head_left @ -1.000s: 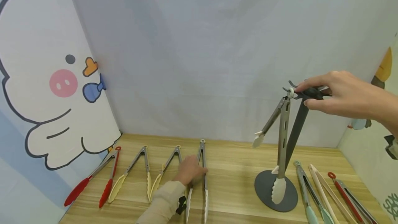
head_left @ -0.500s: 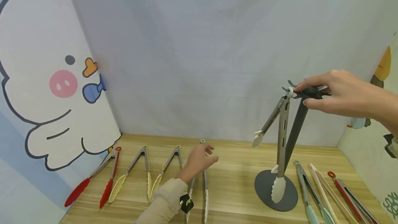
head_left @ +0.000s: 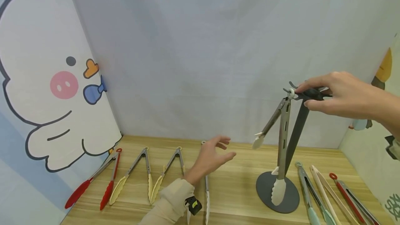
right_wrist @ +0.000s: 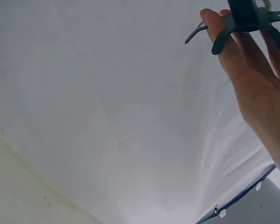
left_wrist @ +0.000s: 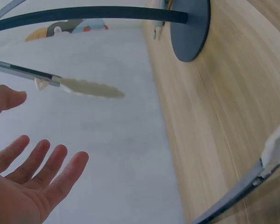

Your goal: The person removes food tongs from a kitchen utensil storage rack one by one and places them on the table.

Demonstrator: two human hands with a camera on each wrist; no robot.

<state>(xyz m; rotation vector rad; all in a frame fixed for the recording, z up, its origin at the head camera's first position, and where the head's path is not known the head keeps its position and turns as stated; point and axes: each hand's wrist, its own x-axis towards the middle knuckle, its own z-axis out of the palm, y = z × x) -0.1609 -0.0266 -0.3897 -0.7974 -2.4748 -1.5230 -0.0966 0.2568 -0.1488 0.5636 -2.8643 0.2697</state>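
Note:
Fingers spread apart and holding nothing, my left hand point(head_left: 210, 157) hovers over the white-tipped tongs point(head_left: 207, 200) on the table, partly hiding them. My right hand point(head_left: 347, 94) grips the hooked top of a dark grey utensil stand point(head_left: 299, 133), thumb on the near side. From one of its hooks, by a white ring, hangs a second pair of white-tipped tongs point(head_left: 284, 138) with the arms spread. In the left wrist view, a pale tip point(left_wrist: 93, 88) of these hanging tongs is a little apart from my thumb. The right wrist view shows my fingers around the hooks point(right_wrist: 245, 25).
Red tongs point(head_left: 107, 193) and two pairs of yellow-tipped tongs point(head_left: 118, 188) point(head_left: 157, 186) lie spread on the left. Right of the stand's round base point(head_left: 292, 204) are green-tipped tongs point(head_left: 307, 192), beige tongs point(head_left: 325, 190) and red-handled tongs point(head_left: 347, 195). A pale wall point(head_left: 187, 61) closes off the back.
My left hand has moved right and upward from beside the white-tipped tongs on the table, and its fingers have spread. My right hand and the stand have stayed in place.

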